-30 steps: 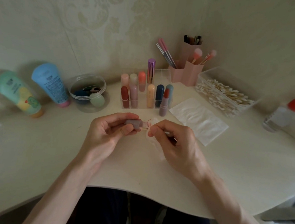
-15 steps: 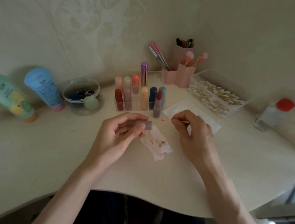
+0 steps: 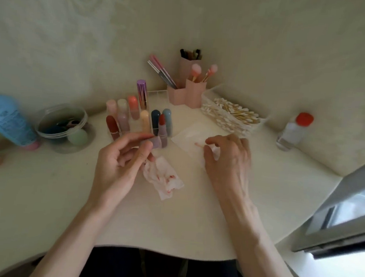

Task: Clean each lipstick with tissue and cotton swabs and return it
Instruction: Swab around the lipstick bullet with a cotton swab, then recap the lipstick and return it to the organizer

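On the cream rounded table (image 3: 62, 194), the clear acrylic lipstick rack (image 3: 133, 132) stands just beyond the left hand (image 3: 117, 165), which pinches a short mauve lipstick tube (image 3: 156, 142) lying crosswise, end toward the right hand (image 3: 226, 159); that hand, farther off, pinches a pink-tipped cotton swab (image 3: 198, 144).

On the table (image 3: 40, 192), the lipstick rack (image 3: 131, 131) is set at centre rear. The brush holder (image 3: 193, 95) is placed behind it to the right, with the swab box (image 3: 233, 127) just beside it and the bottle (image 3: 294, 132) further right. The bowl (image 3: 53, 142) is set left of the rack, the tube (image 3: 8, 121) beyond it. A lipstick (image 3: 156, 141) is held by the left hand (image 3: 117, 161) before the rack, beside the used tissue (image 3: 164, 178). A cotton swab (image 3: 198, 144) is held by the right hand (image 3: 226, 155) over the flat tissue (image 3: 188, 139).
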Demonstrator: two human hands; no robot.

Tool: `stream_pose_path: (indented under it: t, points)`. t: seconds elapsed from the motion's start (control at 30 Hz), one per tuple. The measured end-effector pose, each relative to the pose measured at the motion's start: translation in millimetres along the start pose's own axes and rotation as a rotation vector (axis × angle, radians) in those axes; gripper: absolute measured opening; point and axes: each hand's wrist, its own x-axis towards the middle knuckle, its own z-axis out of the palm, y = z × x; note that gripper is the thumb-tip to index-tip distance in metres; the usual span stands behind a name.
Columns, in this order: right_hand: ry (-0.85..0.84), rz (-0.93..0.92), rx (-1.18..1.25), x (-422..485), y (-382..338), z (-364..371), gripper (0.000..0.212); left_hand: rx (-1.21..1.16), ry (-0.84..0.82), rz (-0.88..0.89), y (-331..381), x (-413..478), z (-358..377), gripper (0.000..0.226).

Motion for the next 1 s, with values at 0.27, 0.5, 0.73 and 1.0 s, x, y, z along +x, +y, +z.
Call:
stream_pose_path:
  t: [0.27,0.5,0.73,1.0]
  points:
    - [-0.316,-0.017,0.166,12.4,-50.4,6.0,0.034,0.065,0.072,-0.058,-5.8,-1.3,-23.9,0.026]
    - [-0.327,0.014,0.057,15.5,-80.3,29.2,0.033,-0.081,0.158,-0.201,-5.7,-8.7,-38.4,0.024]
    - [-0.268,-0.021,0.361,-1.7,-89.5,21.7,0.019,-0.426,0.084,-0.322,4.1,-7.7,-33.8,0.017]
    - [-0.302,-0.348,0.468,-13.6,-86.7,29.3,0.009,-0.27,0.142,-0.198,6.6,-7.0,-38.8,0.027]
